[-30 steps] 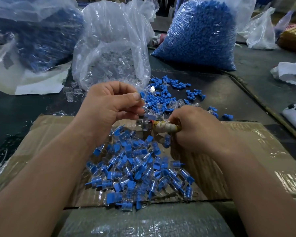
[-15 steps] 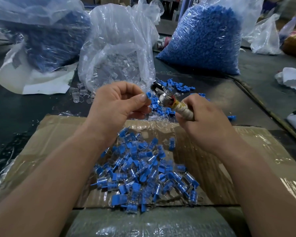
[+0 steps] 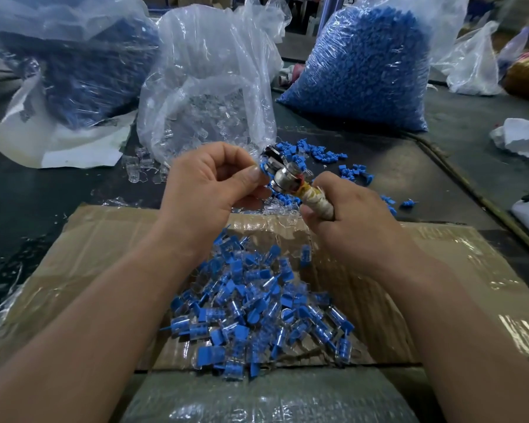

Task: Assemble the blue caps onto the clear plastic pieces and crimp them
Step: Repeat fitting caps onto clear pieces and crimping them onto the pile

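A: Capped pieces heap in our cardboard box. Above it, we have lifted the crimping tool, gripped in our right hand, up to the blue cap that our left hand pinches.

B: So we likely crimp next. Beyond, loose caps and the bag of clear pieces crowd us.

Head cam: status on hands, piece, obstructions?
Left hand pinches blue-capped piece. Right hand grips crimp tool, head at the piece. Nothing between them; finished pile lies below.
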A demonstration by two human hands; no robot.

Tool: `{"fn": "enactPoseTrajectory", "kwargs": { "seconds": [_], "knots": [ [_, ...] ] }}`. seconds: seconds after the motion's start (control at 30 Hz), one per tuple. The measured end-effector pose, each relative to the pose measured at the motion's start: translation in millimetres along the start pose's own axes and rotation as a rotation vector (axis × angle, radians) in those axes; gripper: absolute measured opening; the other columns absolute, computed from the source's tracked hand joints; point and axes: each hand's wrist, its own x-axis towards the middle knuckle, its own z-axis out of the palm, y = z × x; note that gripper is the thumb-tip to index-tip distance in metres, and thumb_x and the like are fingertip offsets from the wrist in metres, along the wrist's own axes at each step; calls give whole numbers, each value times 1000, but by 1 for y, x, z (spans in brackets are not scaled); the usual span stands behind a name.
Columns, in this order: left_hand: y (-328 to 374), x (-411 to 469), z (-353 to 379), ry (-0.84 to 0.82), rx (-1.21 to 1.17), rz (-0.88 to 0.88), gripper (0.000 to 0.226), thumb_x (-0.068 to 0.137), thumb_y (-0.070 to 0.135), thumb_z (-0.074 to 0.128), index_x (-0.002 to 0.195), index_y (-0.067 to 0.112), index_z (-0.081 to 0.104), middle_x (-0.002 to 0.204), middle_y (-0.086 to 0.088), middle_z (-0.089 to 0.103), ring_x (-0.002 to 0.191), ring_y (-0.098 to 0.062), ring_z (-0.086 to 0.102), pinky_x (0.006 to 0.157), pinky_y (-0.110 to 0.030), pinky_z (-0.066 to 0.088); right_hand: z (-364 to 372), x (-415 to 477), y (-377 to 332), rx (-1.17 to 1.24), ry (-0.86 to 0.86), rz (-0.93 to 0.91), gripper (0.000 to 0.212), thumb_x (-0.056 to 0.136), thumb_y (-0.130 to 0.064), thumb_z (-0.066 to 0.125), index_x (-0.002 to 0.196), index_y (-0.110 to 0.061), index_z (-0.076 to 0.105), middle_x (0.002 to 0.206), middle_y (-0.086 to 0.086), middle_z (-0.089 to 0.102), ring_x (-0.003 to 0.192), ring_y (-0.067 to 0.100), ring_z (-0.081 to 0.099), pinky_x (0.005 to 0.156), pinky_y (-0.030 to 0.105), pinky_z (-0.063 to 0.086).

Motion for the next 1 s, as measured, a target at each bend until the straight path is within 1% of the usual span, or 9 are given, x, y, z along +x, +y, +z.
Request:
{"fn": "enactPoseTrajectory", "kwargs": {
  "seconds": [0.1,0.23,0.3,0.47,0.63,0.7,0.83,0.93,1.0],
  "knots": [
    [-1,-2,2,24,31,29,21,82,-8,57,72,11,57,56,5,65,55,-9,64,53,-17,52,1,1,-2,4,24,-5,30,89,-23,55,68,-29,34,69,-10,44,64,5,40,53,23,29],
    [-1,-2,2,53,52,37,22,83,-7,57,72,12,57,57,5,65,55,-9,64,52,-17,51,3,3,-1,16,40,6,30,88,-21,56,66,-27,35,67,-8,46,63,8,42,52,26,32],
    [-1,-2,2,64,66,37,22,83,-7,57,71,12,58,56,5,65,54,-8,64,52,-16,50,5,4,-2,26,43,11,29,88,-20,56,67,-26,36,68,-6,48,63,10,44,56,28,35],
    [1,-3,1,73,68,29,21,83,-6,57,72,12,58,57,5,65,54,-9,64,52,-18,52,7,4,-2,37,59,-4,16,88,-22,55,76,-25,44,69,-4,51,65,11,47,55,28,36],
    [2,-1,-1,76,74,-11,20,81,-5,60,71,12,59,56,5,66,54,-10,64,51,-18,51,8,4,2,24,93,-15,10,86,-20,59,84,-23,50,75,-8,50,68,8,44,57,22,34],
    [2,-1,-3,99,71,-25,17,80,-2,62,72,13,60,58,4,67,52,-10,64,48,-18,50,6,5,7,28,92,-4,6,85,-21,60,86,-21,54,75,-10,50,67,6,44,56,19,33],
    [5,1,-11,171,19,-41,14,79,5,64,72,17,62,60,3,66,46,-7,55,40,-16,41,1,6,16,-11,36,22,11,82,-25,63,86,-24,53,74,-12,49,67,4,44,55,22,32],
    [11,1,-14,88,-37,-84,6,64,21,71,60,19,67,52,3,61,41,-6,48,38,-13,37,2,5,16,-35,-36,12,18,78,-33,69,85,-27,53,75,-13,52,67,3,46,54,22,32],
    [13,0,-14,-11,-38,-109,17,52,30,71,58,14,68,50,2,58,39,-5,45,36,-12,32,3,5,14,-42,-79,8,22,74,-38,72,83,-28,55,73,-13,53,66,1,46,52,22,30]
  ]
}}
